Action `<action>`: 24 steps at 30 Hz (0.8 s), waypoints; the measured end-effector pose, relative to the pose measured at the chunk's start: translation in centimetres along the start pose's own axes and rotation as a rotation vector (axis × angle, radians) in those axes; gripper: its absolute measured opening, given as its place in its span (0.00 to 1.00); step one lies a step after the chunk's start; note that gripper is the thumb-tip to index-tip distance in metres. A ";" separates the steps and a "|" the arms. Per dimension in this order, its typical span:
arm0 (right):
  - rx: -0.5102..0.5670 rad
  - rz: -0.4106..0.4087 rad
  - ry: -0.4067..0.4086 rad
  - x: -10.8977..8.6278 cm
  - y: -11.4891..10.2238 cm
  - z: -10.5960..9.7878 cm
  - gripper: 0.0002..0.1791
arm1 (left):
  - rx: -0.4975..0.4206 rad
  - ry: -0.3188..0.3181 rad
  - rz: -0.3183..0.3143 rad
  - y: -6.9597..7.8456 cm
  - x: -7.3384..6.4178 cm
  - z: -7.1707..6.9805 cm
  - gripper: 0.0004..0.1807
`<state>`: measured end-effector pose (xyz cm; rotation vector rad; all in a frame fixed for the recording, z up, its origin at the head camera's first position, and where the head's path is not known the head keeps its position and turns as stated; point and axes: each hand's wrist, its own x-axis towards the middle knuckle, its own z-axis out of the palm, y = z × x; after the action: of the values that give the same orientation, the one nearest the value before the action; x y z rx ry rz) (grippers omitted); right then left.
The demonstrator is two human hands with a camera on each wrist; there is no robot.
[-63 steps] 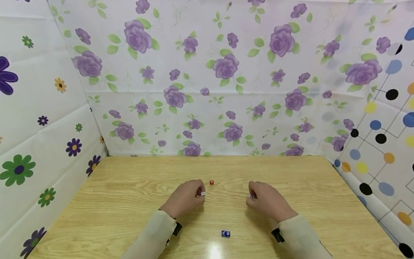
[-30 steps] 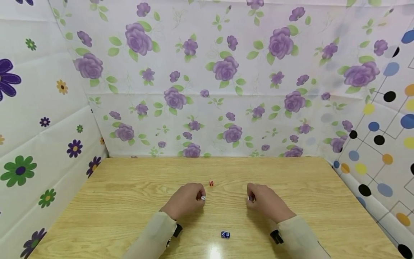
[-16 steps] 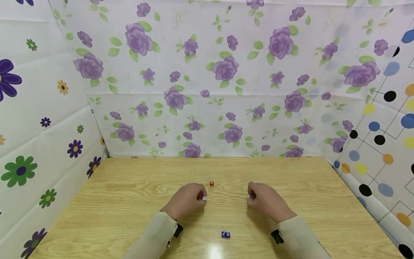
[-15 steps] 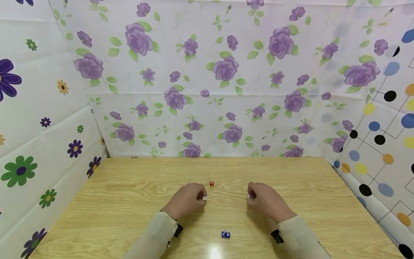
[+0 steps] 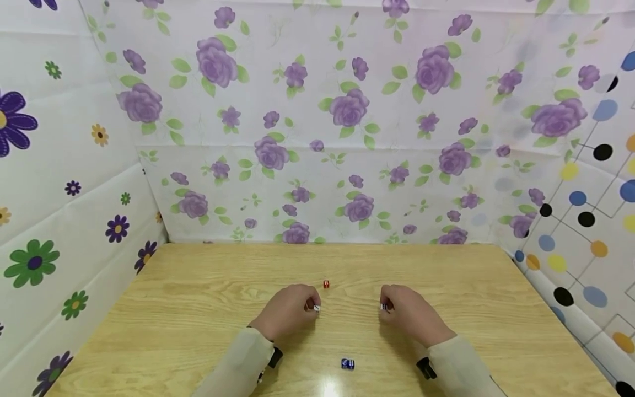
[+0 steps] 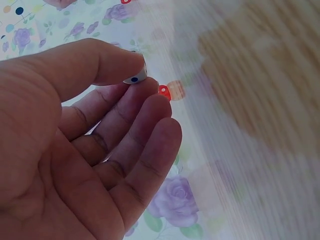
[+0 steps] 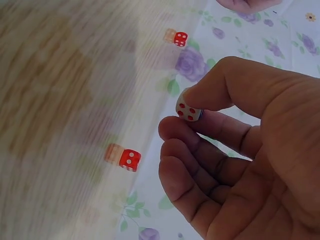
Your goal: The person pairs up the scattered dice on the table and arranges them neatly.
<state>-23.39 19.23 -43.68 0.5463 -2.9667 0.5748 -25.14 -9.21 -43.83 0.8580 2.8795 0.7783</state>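
My left hand [image 5: 290,311] pinches a white die [image 5: 316,308] between thumb and fingertips, above the table. In the left wrist view a dark blue pip shows on this die [image 6: 135,79], most of it covered by the thumb. Across from it, my right hand [image 5: 414,313] pinches another white die [image 5: 383,306], whose red pips face the right wrist camera. A red die [image 5: 326,284] lies on the table just beyond the left hand. Two blue dice [image 5: 348,364] sit side by side nearer to me, between the forearms.
The right wrist view has two red dice on the glossy table, one close to the right hand [image 7: 130,160] and one farther off. The wooden table [image 5: 223,264] ends at a flowered cloth [image 5: 317,165] behind, with patterned cloths at both sides.
Both hands keep their dice. The left hand has shifted slightly right and towards me; the right hand's die shows a slightly changed tilt. The red and blue dice lie as before.
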 end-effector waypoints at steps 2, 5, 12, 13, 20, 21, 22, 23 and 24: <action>0.000 0.001 0.006 -0.1 -0.1 0.1 0.08 | 0.005 0.005 0.004 0.1 0.0 0.0 0.03; -0.009 -0.007 0.011 -0.1 -0.2 0.2 0.07 | -0.002 0.002 -0.001 0.2 0.1 0.1 0.05; -0.067 -0.042 -0.043 0.0 -0.7 0.6 0.08 | 0.028 -0.008 0.006 0.7 0.3 0.5 0.03; -0.075 -0.047 -0.052 0.0 -0.8 0.7 0.07 | 0.032 -0.010 0.008 0.8 0.4 0.5 0.02; -0.099 -0.067 -0.097 0.6 -1.5 1.1 0.06 | 0.061 -0.025 0.025 1.6 0.7 0.9 0.03; -0.105 -0.070 -0.102 0.7 -1.6 1.3 0.06 | 0.062 -0.028 0.026 1.7 0.8 1.0 0.03; -0.108 -0.075 -0.107 0.8 -1.7 1.4 0.06 | 0.066 -0.029 0.029 1.8 0.9 1.1 0.03; -0.107 -0.082 -0.109 0.9 -1.8 1.6 0.06 | 0.069 -0.030 0.032 1.9 1.0 1.2 0.03; -0.106 -0.090 -0.109 1.0 -2.0 1.7 0.06 | 0.074 -0.031 0.033 2.0 1.1 1.3 0.04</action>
<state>-23.58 16.57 -44.43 0.7191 -3.0323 0.3898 -24.82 -6.59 -43.91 0.9190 2.8907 0.6581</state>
